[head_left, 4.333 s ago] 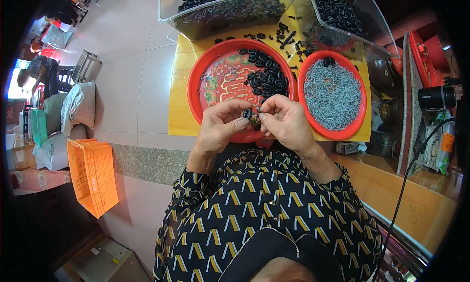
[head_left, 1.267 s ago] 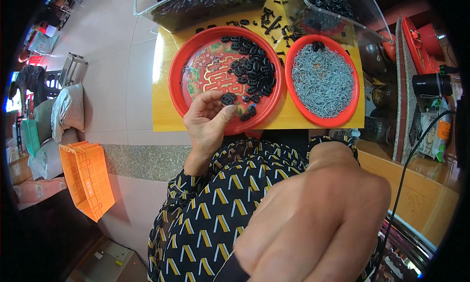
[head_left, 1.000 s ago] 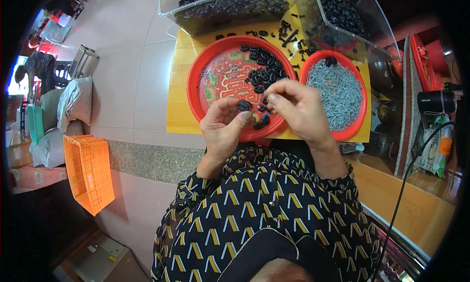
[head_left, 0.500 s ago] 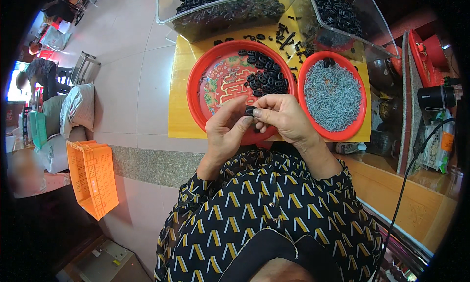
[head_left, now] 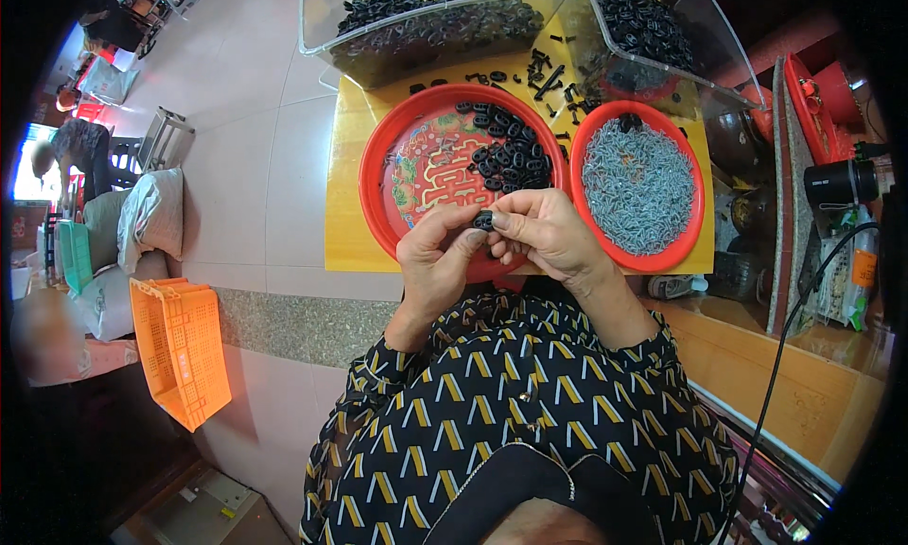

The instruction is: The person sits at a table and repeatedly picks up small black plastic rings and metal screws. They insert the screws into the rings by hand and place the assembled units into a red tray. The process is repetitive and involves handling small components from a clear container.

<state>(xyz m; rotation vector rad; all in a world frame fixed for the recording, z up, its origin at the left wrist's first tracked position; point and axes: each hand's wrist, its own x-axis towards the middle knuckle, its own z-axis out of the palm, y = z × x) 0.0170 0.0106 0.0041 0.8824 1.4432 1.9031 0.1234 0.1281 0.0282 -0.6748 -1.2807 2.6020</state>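
Over the near rim of a red round tray [head_left: 371, 188], both hands meet at one small black oval plastic part [head_left: 483, 220]. My left hand [head_left: 437, 252] pinches its left side between thumb and fingers. From the right, my right hand [head_left: 547, 231] grips it with thumb and forefinger; whether a screw is also in those fingers is hidden. Several like black plastic parts [head_left: 515, 153] lie heaped in the tray's right half. Beside it, a smaller red oval tray [head_left: 698, 200] holds many silvery screws [head_left: 638, 190], with a dark piece at its far edge.
Two clear plastic bins [head_left: 440, 39] [head_left: 653, 34] full of black parts stand at the table's far side. Loose black pieces [head_left: 544, 77] lie scattered on the yellow table [head_left: 345, 219]. An orange crate [head_left: 180, 351] stands left on the floor; a black cable [head_left: 780, 356] hangs at right.
Both hands stay together on the black part, which has turned slightly so more of its face shows. The view has shifted a little.
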